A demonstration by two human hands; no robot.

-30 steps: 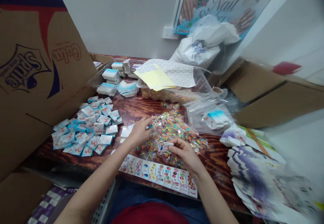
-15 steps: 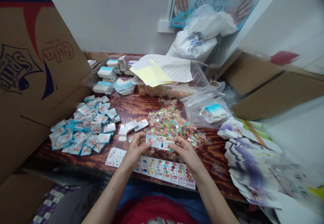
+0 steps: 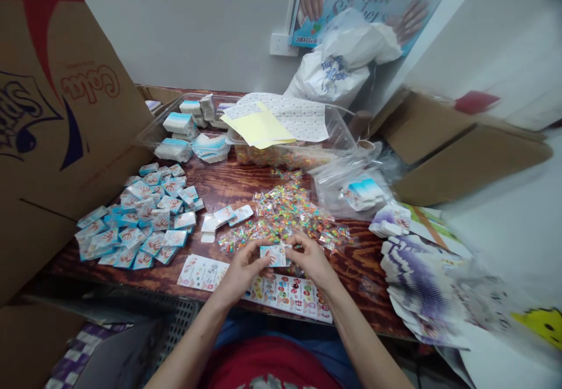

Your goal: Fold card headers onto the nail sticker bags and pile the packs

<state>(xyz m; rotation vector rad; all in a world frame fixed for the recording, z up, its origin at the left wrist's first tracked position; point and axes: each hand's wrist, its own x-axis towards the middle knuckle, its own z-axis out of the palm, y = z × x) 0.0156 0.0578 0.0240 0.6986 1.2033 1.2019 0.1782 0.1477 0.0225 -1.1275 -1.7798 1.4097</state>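
My left hand (image 3: 243, 269) is closed around a small white and blue card box (image 3: 273, 255) with a red hand printed on it. At the box's right end, the thumb and fingers of my right hand (image 3: 309, 260) pinch a printed sticker sheet, with only a short bit of it showing. Below my hands, a row of sticker sheets (image 3: 294, 295) with small coloured pictures lies along the table's front edge. Just beyond my fingers spreads a heap of little clear bags of bright sweets (image 3: 290, 204). A few more boxes (image 3: 223, 216) lie left of the heap.
A pile of small boxes (image 3: 144, 219) covers the table's left part, beside a large carton (image 3: 96, 125). Clear trays (image 3: 345, 134) stand at the back under a yellow paper (image 3: 259, 125). Purple-white cards (image 3: 415, 277) and a clear plastic bag (image 3: 325, 184) lie to the right.
My hands have come closer together. The sticker sheet, which stuck well out of the box's right end, now shows much less. The view has shifted slightly.
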